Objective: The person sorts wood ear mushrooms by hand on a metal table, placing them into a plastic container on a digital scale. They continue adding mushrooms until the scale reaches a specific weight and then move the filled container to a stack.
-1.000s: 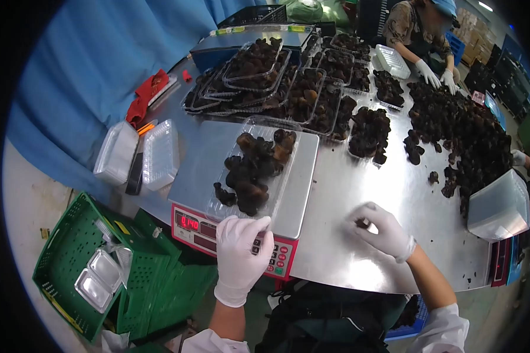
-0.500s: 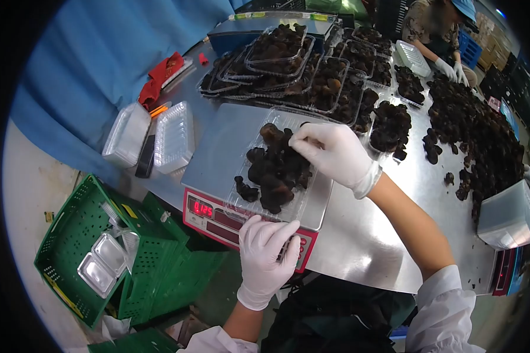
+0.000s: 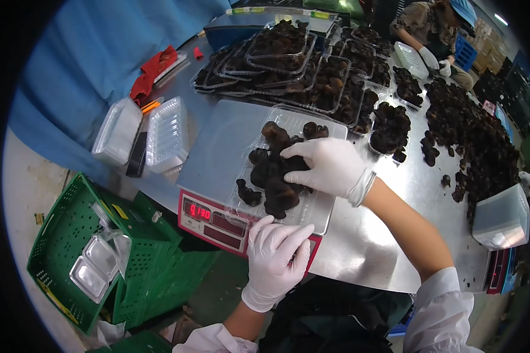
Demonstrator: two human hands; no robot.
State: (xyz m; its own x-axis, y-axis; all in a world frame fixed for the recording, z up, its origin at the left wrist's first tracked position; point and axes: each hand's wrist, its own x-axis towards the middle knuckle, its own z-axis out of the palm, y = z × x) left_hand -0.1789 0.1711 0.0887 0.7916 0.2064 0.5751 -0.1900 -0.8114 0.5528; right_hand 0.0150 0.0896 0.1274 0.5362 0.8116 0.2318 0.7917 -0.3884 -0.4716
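Observation:
A clear plastic tray (image 3: 250, 169) of black wood ear mushrooms (image 3: 269, 176) lies on a scale (image 3: 209, 138) with a red-edged front. Its red display (image 3: 196, 211) appears to read 0.130. My right hand (image 3: 334, 169), in a white glove, reaches into the tray from the right, thumb and fingers around some dark mushroom pieces. A separate piece (image 3: 315, 130) rests near the tray's far edge. My left hand (image 3: 274, 259), gloved too, is at the scale's front edge beside the tray's near rim, fingers loosely bent, thumb apart, no object seen in it.
Filled mushroom trays (image 3: 280, 50) are stacked behind the scale. Stacked empty trays (image 3: 168, 135) stand at left, above a green crate (image 3: 47, 235). A large mushroom heap (image 3: 477, 135) covers the table's right side, near more trays (image 3: 503, 217). A co-worker (image 3: 430, 29) sits at the far right.
My right hand has moved lower over the mushrooms, its pinch widened around pieces. A separate piece now shows near the tray's far edge. The display has gone from about 0.125 to 0.130.

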